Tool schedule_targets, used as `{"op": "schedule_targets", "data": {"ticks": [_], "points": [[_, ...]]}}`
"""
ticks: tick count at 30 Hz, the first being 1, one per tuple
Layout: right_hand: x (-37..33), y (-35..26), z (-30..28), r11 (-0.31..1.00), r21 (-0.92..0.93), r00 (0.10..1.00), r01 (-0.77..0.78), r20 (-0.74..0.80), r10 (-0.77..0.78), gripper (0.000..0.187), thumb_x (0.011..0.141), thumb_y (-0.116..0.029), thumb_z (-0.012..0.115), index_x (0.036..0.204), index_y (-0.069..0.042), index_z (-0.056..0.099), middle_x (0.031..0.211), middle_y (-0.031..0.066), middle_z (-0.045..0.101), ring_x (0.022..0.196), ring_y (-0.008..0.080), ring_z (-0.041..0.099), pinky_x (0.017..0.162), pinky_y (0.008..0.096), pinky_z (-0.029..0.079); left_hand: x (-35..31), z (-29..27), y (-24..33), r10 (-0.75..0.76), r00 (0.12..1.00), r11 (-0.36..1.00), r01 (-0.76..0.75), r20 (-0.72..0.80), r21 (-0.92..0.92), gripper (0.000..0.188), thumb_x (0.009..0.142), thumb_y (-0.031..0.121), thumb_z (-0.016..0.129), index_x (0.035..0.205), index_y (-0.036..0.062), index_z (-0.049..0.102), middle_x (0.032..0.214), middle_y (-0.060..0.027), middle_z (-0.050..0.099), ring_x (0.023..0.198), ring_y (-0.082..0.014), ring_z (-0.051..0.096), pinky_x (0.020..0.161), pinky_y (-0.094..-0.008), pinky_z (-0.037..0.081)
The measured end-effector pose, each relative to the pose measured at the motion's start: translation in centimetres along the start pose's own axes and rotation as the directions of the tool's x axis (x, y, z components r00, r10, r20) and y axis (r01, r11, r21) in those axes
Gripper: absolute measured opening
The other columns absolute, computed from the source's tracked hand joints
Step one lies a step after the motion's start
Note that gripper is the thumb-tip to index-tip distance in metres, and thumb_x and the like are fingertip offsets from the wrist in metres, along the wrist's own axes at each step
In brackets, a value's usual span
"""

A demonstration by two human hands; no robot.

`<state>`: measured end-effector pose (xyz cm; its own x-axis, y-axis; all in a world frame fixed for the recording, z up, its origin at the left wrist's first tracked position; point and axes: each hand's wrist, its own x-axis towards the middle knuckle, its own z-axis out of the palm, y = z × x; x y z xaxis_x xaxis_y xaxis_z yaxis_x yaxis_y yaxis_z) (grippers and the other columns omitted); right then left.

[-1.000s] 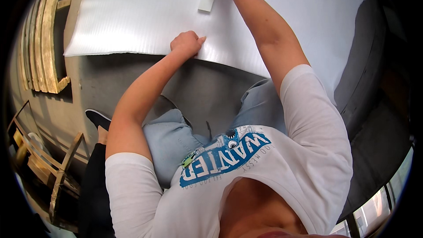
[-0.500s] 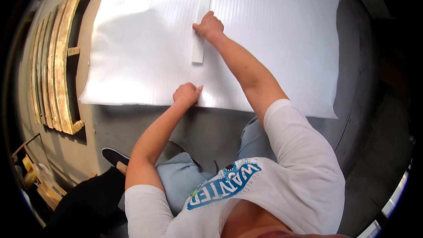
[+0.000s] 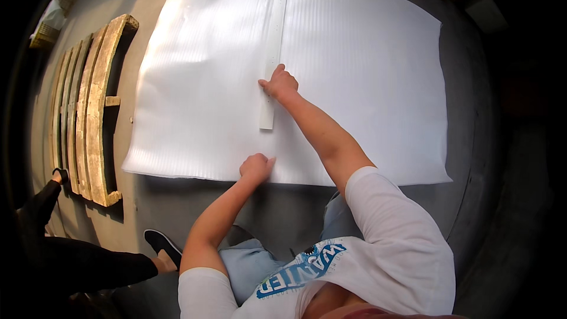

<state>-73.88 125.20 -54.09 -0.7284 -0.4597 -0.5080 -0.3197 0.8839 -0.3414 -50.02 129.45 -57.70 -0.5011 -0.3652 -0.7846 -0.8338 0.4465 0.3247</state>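
A grey floor point(image 3: 177, 207) fills the scene, lit warmly on the left and falling into shadow on the right. Spread flat on it is a large white ribbed foam sheet point(image 3: 366, 71), and down the sheet's middle lies a long white ruler-like strip point(image 3: 275, 35), running away from the person.

The right hand point(image 3: 280, 84) rests on the strip at about two thirds of the way along it toward the near end, fingers curled and pressing down on it, so the strip reaches well beyond this grip on the far side and sticks out a short way on the near side. The hand presses rather than closes around the strip.

The left hand point(image 3: 256, 167) sits at the sheet's near edge, nearer the body than the right hand and slightly to its left. It is loosely clenched, knuckles on the foam; whether it pinches anything small, I cannot tell.

Well to the left of both hands, a set of curved wooden slats point(image 3: 97, 112) lies on the floor beside the sheet. Behind the left hand, near the lower left, a black shoe point(image 3: 160, 243) and a dark trouser leg point(image 3: 88, 266) show, and a second dark foot point(image 3: 58, 174) touches the end of the slats.
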Motion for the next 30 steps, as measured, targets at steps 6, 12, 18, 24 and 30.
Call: {"op": "schedule_targets", "data": {"ticks": [6,12,18,24,30], "points": [[0.4,0.6,0.2,1.0,-0.022,0.999,0.002,-0.04,-0.003,0.075,0.08,-0.053,0.069,0.121,0.002,0.04,0.107,0.0171,0.066,0.098,0.0293,0.067,0.079,0.0385,0.055,0.3,0.7,0.1,0.048,0.993,0.996,-0.04,-0.103,0.076,0.049,0.093,0.048,0.05,0.069,0.0111,0.072,0.061,-0.0002,0.068,0.064,-0.0174,0.068,0.069,-0.0349,0.053],[-0.1,0.0,0.4,1.0,-0.005,0.999,0.021,-0.049,-0.021,0.077,0.08,-0.055,0.068,0.121,0.003,0.04,0.107,0.0172,0.066,0.097,0.0295,0.067,0.078,0.0382,0.056,-0.1,0.1,-0.1,0.015,0.997,0.998,-0.01,-0.078,0.059,0.047,0.094,0.048,0.05,0.072,0.0112,0.071,0.063,0.0002,0.069,0.065,-0.016,0.068,0.07,-0.0339,0.053],[0.3,0.9,0.9,0.998,0.021,0.997,0.051,-0.054,-0.05,0.081,0.077,-0.057,0.069,0.122,0.004,0.04,0.109,0.0189,0.066,0.1,0.031,0.066,0.083,0.0391,0.054,-0.5,-0.3,0.2,0.014,0.998,0.998,-0.011,-0.062,0.055,0.047,0.094,0.047,0.051,0.073,0.0111,0.071,0.064,-0.0002,0.069,0.068,-0.0164,0.068,0.071,-0.0344,0.052],[0.7,0.6,0.9,0.999,0.041,0.998,0.024,-0.06,-0.021,0.078,0.075,-0.052,0.072,0.12,0.004,0.042,0.109,0.0195,0.066,0.1,0.0313,0.066,0.084,0.0386,0.054,-0.1,-0.1,0.2,0.014,0.997,0.998,-0.01,-0.072,0.059,0.047,0.094,0.048,0.051,0.073,0.0115,0.071,0.064,-0.0005,0.069,0.069,-0.0172,0.069,0.071,-0.0354,0.053],[0.4,-0.3,0.5,0.998,0.052,0.998,0.03,-0.051,-0.027,0.071,0.077,-0.045,0.074,0.119,0.003,0.043,0.106,0.0175,0.067,0.099,0.0302,0.066,0.083,0.0387,0.054,-0.1,0.3,0.2,0.015,0.997,0.997,-0.01,-0.075,0.072,0.048,0.093,0.049,0.05,0.073,0.0107,0.072,0.064,-0.0007,0.069,0.071,-0.0182,0.069,0.072,-0.0358,0.053]]}}
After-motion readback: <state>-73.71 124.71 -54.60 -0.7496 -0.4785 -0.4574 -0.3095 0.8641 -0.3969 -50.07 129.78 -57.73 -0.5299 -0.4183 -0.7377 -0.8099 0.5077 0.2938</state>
